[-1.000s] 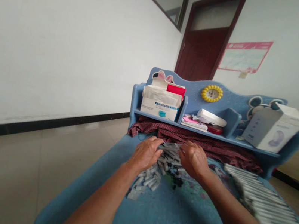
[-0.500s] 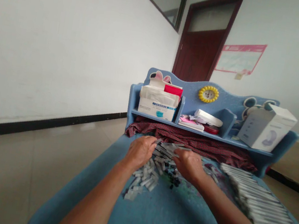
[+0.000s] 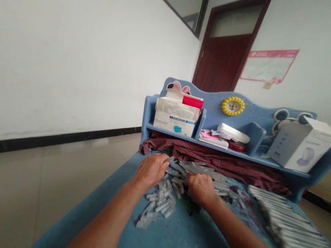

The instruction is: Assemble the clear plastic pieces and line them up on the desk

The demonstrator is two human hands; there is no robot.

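Observation:
My left hand (image 3: 152, 170) is closed, with a clear plastic tube-like piece (image 3: 171, 159) sticking out between thumb and fingers. Close by on its right, my right hand (image 3: 201, 188) is curled into a pinch over the small parts; whatever its fingertips hold is hidden. Between and behind both hands lies a heap of slim clear plastic tubes (image 3: 186, 168). Short clear cap-like pieces (image 3: 161, 201) are scattered in front of my left hand. Small black pieces (image 3: 192, 208) lie partly under my right hand.
A long row of slim, pen-like sticks (image 3: 306, 243) lies along the right of the blue tabletop (image 3: 165, 245). Red checked cloth (image 3: 216, 161) is bunched below the blue shelf, which carries a mask box (image 3: 173, 123), booklets (image 3: 213, 140) and a white carton (image 3: 303, 146).
My right hand has shifted left and nearer to me, now covering most of the black pieces. My left hand stays almost in place, and the view has moved slightly.

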